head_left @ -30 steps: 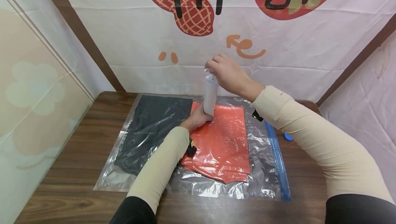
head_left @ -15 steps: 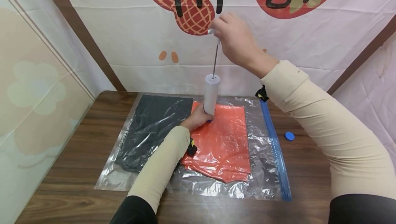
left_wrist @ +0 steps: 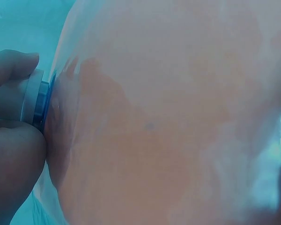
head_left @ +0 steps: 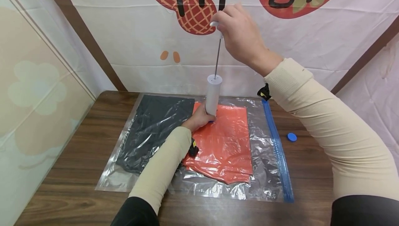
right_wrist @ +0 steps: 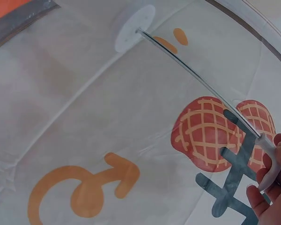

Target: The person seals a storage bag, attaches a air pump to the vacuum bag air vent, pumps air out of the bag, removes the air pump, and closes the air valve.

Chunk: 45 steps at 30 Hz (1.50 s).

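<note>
A white hand pump point(head_left: 213, 94) stands nearly upright on a clear vacuum storage bag point(head_left: 265, 156). My left hand point(head_left: 201, 118) grips the pump's lower end, right at the bag's blue valve point(left_wrist: 46, 105). High above, my right hand point(head_left: 241, 35) holds the pump's white handle point(right_wrist: 270, 161), fingers curled round it. The thin metal rod point(head_left: 217, 58) is drawn far out of the barrel. Inside the bag lie a folded red-orange cloth point(head_left: 224, 146) and a folded dark cloth point(head_left: 159, 129), side by side under the wrinkled film.
A blue round cap point(head_left: 291, 137) lies on the wooden table point(head_left: 78, 170) right of the bag. A blue zip strip point(head_left: 278, 156) runs along the bag's right edge. Behind the table hangs a printed white curtain point(head_left: 134, 45), with another panel point(head_left: 34, 115) at the left.
My right hand has risen from the top of the barrel, pulling the handle up and exposing the rod. My left hand and the barrel have stayed in place.
</note>
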{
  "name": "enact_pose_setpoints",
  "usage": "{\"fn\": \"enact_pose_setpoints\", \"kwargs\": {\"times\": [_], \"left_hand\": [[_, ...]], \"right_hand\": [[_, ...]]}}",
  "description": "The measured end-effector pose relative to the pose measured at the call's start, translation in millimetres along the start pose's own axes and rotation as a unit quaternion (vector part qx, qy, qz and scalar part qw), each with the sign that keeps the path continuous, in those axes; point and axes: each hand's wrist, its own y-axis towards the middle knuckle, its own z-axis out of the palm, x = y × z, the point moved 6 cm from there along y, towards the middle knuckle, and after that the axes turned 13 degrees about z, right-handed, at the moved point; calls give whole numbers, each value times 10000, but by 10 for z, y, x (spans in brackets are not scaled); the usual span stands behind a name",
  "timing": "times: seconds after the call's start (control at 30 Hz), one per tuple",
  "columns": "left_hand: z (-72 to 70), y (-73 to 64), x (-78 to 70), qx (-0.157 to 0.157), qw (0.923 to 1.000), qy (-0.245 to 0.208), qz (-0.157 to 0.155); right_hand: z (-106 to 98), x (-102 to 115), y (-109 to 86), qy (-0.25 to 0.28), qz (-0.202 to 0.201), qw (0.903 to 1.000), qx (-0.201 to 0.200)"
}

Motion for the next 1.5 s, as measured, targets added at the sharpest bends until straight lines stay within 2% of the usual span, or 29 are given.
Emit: {"fn": "enact_pose_setpoints", "kwargs": {"times": [0.17,0.3,0.47,0.63,0.87,1.03,1.17,1.37,1.5], "left_hand": [[-14,0,5,-7,10000,-13,43],[-19,-3,13,6,10000,-14,61],[-22,-9,11,-32,10000,-9,69],[-22,-8,14,-28,9999,-21,101],[-29,-20,0,-27,10000,12,95],[-27,-25,-2,-60,9999,82,69],[-19,-21,3,-56,9999,74,47],[-20,-10,10,-62,9999,90,23],[-18,-6,11,-45,10000,78,7]], "right_hand": [[153,-9,-80,114,-364,9991,162],[351,-50,-191,336,-435,9965,636],[584,-81,-372,352,-468,9918,1138],[758,-102,-501,249,-554,9901,1268],[876,-116,-568,-36,-534,9891,1375],[880,-118,-560,-40,-540,9892,1365],[810,-125,-497,213,-447,9896,1347],[545,-91,-288,226,-379,9947,929],[378,-75,-159,155,-253,9962,816]]}}
